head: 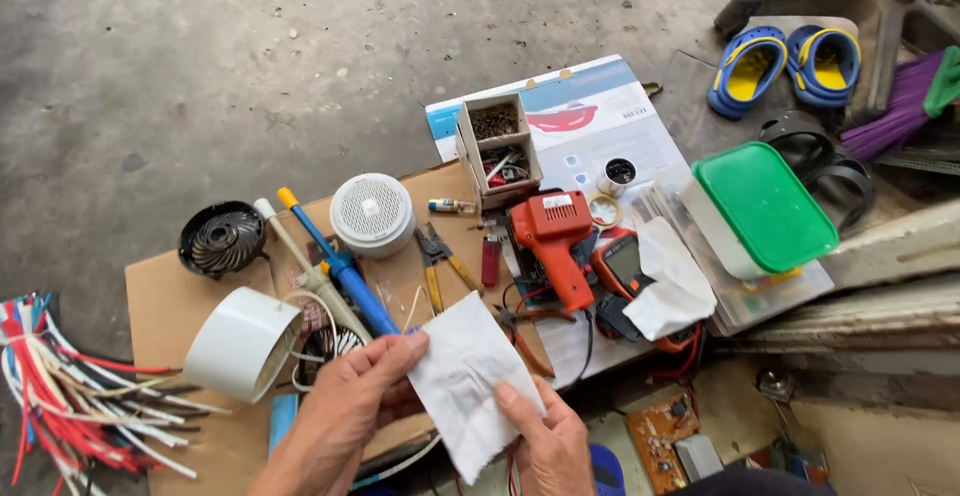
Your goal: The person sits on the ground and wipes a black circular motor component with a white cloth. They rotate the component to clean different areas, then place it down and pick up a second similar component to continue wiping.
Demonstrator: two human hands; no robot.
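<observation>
Head view, looking down at a concrete floor: both hands meet at the bottom of the frame on a crumpled white tissue [462,381]. The left hand [345,411] pinches its upper left corner between thumb and fingers, closed narrowly on the paper. The right hand [545,436] holds the lower right edge, thumb lying on top and pressing the sheet flat against the fingers beneath. The tissue hangs between them, its long axis running from upper left down to lower right, so each hand has one end and neither is nearer to the middle.

Just beyond the tissue, farther from the person, a sheet of cardboard [165,306] carries a blue-handled soldering iron [335,266], which points down toward the left hand's fingertips. A white plastic cup [240,344] lies on its side just left of that hand. A red glue gun [555,241] sits up and to the right, near a second crumpled tissue [670,281]. A bundle of red and white wires [70,396] lies well apart at the left edge.
</observation>
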